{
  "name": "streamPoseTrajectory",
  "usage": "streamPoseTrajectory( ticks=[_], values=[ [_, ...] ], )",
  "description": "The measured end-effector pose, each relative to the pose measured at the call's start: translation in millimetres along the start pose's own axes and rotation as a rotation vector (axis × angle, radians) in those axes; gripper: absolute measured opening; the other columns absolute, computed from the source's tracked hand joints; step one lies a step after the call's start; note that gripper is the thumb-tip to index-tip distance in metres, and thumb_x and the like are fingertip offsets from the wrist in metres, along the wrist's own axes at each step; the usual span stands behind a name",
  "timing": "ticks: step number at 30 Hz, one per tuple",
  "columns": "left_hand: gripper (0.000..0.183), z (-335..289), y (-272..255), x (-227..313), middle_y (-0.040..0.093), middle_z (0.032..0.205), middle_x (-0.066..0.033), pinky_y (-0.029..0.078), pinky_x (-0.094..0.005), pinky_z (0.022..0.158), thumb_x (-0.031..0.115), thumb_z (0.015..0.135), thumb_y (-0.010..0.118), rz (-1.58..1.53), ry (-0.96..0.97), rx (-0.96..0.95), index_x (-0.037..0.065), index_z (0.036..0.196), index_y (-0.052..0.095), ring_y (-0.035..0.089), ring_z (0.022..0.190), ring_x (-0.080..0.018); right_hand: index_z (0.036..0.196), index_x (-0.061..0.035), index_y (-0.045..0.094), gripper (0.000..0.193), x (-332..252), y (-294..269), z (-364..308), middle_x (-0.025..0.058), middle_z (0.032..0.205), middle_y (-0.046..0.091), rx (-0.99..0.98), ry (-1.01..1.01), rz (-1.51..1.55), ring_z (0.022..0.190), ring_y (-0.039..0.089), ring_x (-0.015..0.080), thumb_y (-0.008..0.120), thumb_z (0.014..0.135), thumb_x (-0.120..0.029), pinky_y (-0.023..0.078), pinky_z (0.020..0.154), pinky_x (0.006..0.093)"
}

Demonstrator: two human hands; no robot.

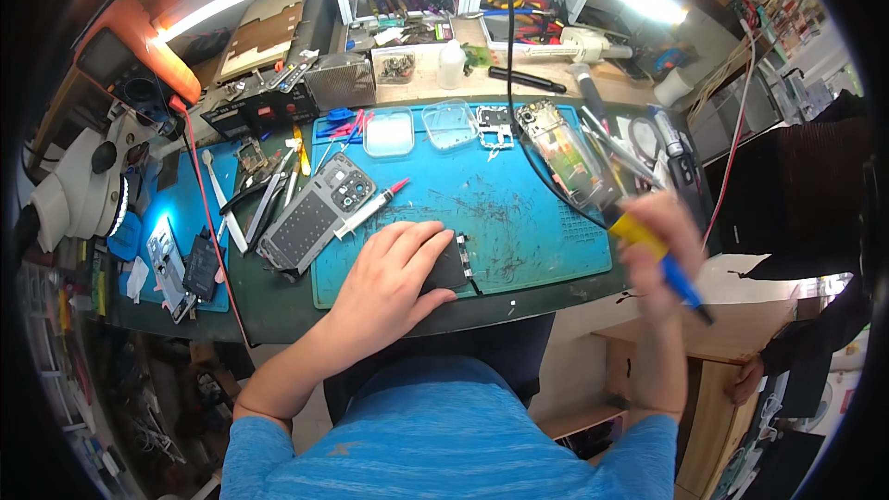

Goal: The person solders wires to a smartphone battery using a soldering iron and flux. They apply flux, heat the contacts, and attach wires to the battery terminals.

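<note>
On the blue work mat (398, 167), near its front edge, lies a flat black phone battery (447, 270) with small silver tabs along its right side. My left hand (394, 273) rests over its left part, with the thumb at the near edge and fingers curved across the top, covering much of it. My right hand (662, 231) is raised off the mat's right side, closed around a yellow-and-blue handled tool (682, 282). Motion blurs this hand, and the tool's working end is hard to make out.
A grey phone back housing (319, 213) and a syringe (370, 208) lie left of my left hand. An opened phone (565, 157) and clear plastic trays (389, 132) sit farther back. A black cable (511, 65) hangs across the mat. Another person's hand (745, 380) shows at right.
</note>
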State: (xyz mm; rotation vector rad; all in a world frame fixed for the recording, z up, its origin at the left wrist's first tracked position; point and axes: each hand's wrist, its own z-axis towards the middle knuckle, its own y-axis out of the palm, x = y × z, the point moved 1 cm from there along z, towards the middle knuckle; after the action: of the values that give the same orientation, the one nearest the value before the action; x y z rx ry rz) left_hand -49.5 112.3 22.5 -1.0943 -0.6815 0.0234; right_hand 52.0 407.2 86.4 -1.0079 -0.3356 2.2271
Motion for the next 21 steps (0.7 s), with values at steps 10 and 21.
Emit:
streamPoseTrajectory(
  ticks=[10, 21],
  values=[
    [0.072, 18.7, -6.4, -15.7, 0.054, 0.124, -0.0147, 0.046, -0.0431, 0.101, 0.020, 0.071, 0.089, -0.057, 0.044, -0.150, 0.002, 0.134, 0.059, 0.054, 0.115, -0.0338, 0.104, 0.0005, 0.069, 0.019, 10.3, 60.6, -89.2, 0.0105, 0.082, 0.069, 0.174, 0.296, 0.229, 0.067, 0.061, 0.0155, 0.072, 0.088, -0.009, 0.047, 0.061, 0.0263],
    [0.074, 27.0, -2.5, -18.4, 0.054, 0.117, -0.0136, 0.047, -0.0412, 0.096, 0.018, 0.063, 0.089, -0.092, 0.033, -0.150, 0.004, 0.131, 0.061, 0.054, 0.108, -0.0319, 0.102, 0.0015, 0.072, 0.020, 17.2, 65.5, -68.5, 0.0132, 0.084, 0.072, 0.150, 0.234, 0.185, 0.066, 0.062, 0.0183, 0.073, 0.086, -0.010, 0.047, 0.060, 0.0279]
  ],
)
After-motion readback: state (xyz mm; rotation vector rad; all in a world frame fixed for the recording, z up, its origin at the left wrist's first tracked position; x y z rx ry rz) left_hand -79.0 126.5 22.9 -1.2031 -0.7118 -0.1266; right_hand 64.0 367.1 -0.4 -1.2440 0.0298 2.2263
